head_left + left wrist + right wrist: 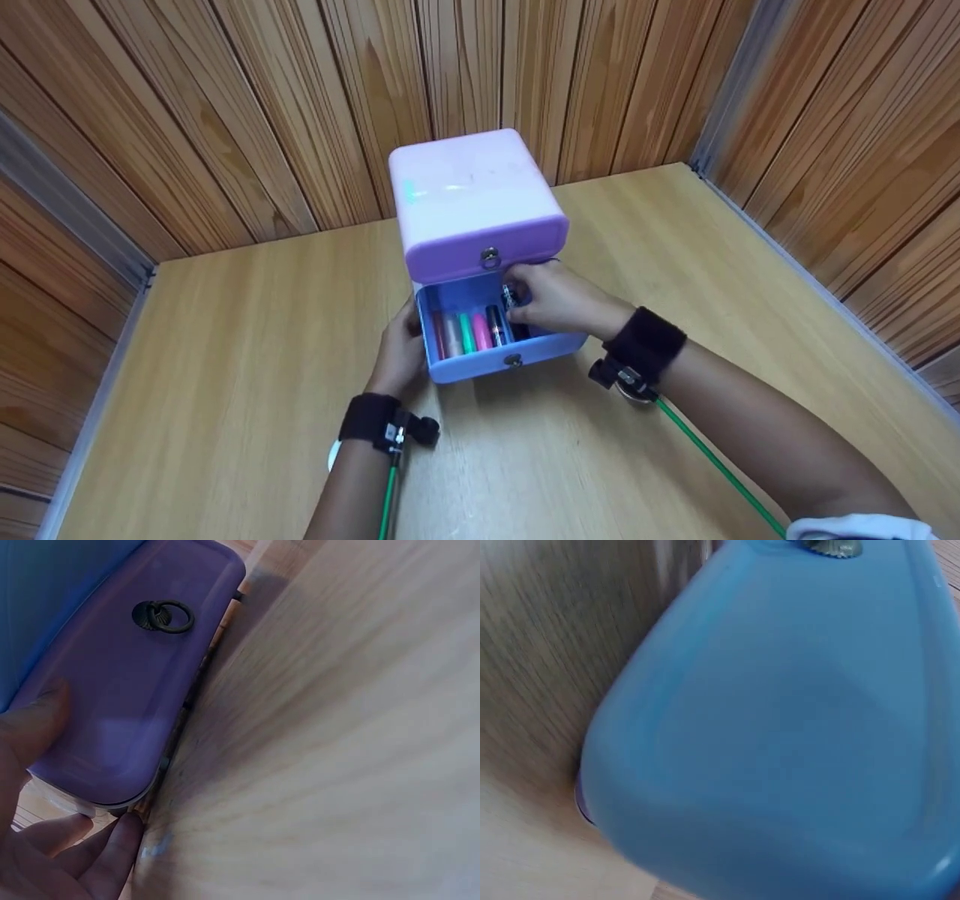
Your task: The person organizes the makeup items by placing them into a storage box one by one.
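Mid-frame, my right hand [561, 297] pinches a dark-and-silver item [509, 295] at its left, seemingly lengthwise up-frame (my left hand [400, 351] grips the drawer cabinet [472, 180]).

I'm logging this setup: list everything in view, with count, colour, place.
Table: 1, light brown, centre
Walls: 3, brown planks, back, sides
Strips: several, grey, wall edges
Chest: 1, pink top, on table
Blue drawer: 1, blue, pulled out of chest
Other drawers: 2, purple, above and below
Pulls: 3, dark metal, drawer fronts
Tubes: at least 5, dark red, greyish, green, pink, black, blue drawer's left
Item: 1, black-silver, blue drawer's right, partly hidden
Straps: 2, black, wrists
Cameras: 2, black, straps
Cables: 2, green, from straps
Sleeve: 1, white, lower right
Left hand: 1, bare, chest's left side
Right hand: 1, bare, holding item
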A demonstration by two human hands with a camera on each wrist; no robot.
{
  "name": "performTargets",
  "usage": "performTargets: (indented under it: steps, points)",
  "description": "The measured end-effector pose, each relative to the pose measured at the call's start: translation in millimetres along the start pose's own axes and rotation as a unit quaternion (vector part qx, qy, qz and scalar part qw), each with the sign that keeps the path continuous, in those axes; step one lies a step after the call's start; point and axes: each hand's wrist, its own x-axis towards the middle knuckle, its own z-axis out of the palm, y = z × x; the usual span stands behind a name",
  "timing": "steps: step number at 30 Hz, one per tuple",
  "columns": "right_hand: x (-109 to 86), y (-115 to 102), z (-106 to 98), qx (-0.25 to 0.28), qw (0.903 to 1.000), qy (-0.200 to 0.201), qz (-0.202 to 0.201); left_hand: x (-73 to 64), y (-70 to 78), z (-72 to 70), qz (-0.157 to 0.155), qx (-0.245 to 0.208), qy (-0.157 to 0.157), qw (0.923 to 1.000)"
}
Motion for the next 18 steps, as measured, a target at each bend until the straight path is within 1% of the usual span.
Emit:
performTargets:
  steps: [4,7,10,14,18]
  points:
    - [7.0,0.9,2.8,-0.018,0.9995,-0.026,0.006,-0.9,-1.5,0.3,0.001,-0.007,-0.001,1.0000]
    - [11.4,2.4,5.2,-0.020,0.9990,-0.041,0.004,-0.9,-2.9,0.1,0.002,-0.008,0.003,1.0000]
    - [13.3,5.3,7.2,-0.018,0.9988,-0.044,0.004,0.8,-3.1,0.0,0.007,-0.009,0.003,0.9999]
    - [11.6,9.4,8.5,-0.012,0.9990,-0.043,0.004,2.6,-2.0,0.4,0.001,-0.005,0.001,1.0000]
    - [9.5,9.2,7.7,0.000,0.9986,-0.053,-0.001,1.4,0.0,-0.6,-0.005,-0.004,0.004,1.0000]
